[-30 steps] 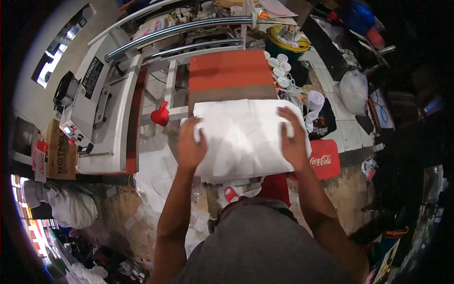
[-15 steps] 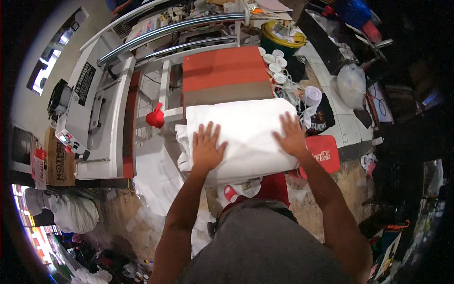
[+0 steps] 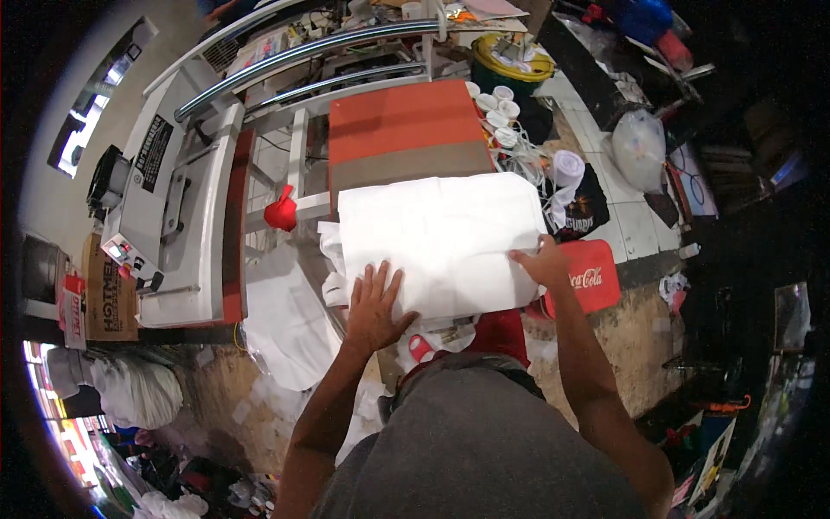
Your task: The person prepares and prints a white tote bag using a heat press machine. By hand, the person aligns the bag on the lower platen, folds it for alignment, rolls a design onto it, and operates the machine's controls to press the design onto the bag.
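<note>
Hidden parts: the white cloth (image 3: 441, 242) covers the near half of the orange and brown pad (image 3: 405, 134) of the press, so the pad's front edge cannot be seen. My grey shirt (image 3: 475, 450) blocks the floor directly below my arms. The small white items (image 3: 501, 112) beyond my right hand are too small to identify, and the dark rim of the view swallows the far right side.

My left hand (image 3: 373, 304) lies palm down on the near left edge of the cloth. Its fingers (image 3: 370, 281) are spread flat and hold nothing, pressing on the fabric only.

My right hand (image 3: 543, 262) rests on the near right edge of the cloth. Its fingers (image 3: 521, 256) are bent toward the fabric; whether they pinch the hem or only press on it I cannot tell, since the back of the hand covers the tips.

The cloth lies smooth between and ahead of both hands. A red knob (image 3: 281, 212) sits just left of the cloth, beyond my left fingers. A red tray (image 3: 596, 275) lies just right of my right hand, partly under it
</note>
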A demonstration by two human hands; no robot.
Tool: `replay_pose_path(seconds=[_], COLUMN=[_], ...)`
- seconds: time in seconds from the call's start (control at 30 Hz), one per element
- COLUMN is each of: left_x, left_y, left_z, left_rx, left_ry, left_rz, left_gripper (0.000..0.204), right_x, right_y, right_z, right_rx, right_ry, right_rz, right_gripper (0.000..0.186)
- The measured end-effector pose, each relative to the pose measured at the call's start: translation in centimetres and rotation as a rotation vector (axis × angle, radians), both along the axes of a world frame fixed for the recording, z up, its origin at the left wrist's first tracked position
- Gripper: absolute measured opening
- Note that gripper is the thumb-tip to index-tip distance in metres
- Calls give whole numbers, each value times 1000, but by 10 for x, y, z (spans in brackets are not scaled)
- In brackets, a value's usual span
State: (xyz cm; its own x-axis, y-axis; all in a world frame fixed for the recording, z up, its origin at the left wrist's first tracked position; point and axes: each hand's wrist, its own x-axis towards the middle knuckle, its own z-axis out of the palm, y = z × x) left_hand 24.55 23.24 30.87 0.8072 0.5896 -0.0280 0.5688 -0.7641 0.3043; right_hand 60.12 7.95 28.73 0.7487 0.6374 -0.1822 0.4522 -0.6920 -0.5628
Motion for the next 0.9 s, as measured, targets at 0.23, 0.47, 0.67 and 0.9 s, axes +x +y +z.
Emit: replay_pose_path(seconds=[0.23,0.47,0.67,0.9], left_x=[8,16,-21,-60], left_y=[-11,-36,2,48], left_z=[30,33,26,93], left_rx=[-120,-412,-527,-203], left_ry=[-76,-623,-1263,-1053], left_rz=[-35,71,558,477], left_gripper=[112,102,41,23], right_x=[-43,-159,-64,41], right_y=[20,50,17,-29], right_z=[18,107,72,-43], right_rx=[522,772,857,346], right_ry=[558,848,754,183], right_rz=[-91,474,128,-215], right_gripper=[56,41,34,46])
